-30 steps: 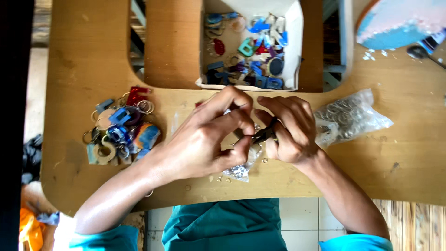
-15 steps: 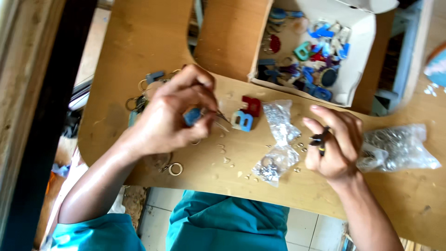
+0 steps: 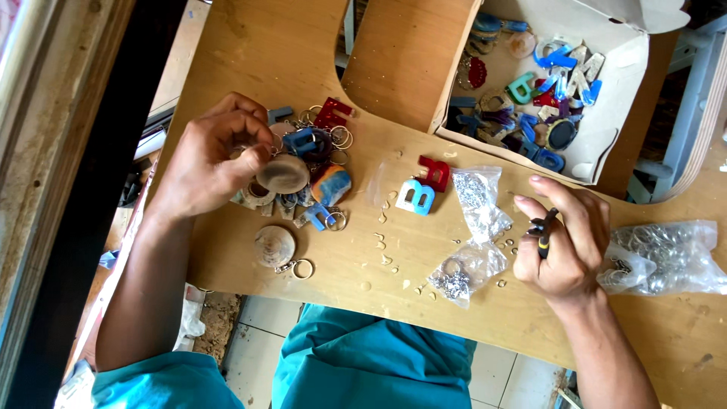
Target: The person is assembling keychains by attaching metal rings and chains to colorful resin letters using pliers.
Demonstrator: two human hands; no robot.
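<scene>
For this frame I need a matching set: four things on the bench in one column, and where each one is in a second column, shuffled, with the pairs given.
Things:
1. round wooden disc
2. small pliers
3. light blue letter piece
4. bag of metal rings

Places:
A. lying on the wooden table beside a red letter piece
B. at the fingertips of the left hand
C. on the table just right of the right hand
D. held in the right hand

Pairs: 1-B, 2-D, 3-A, 4-C
</scene>
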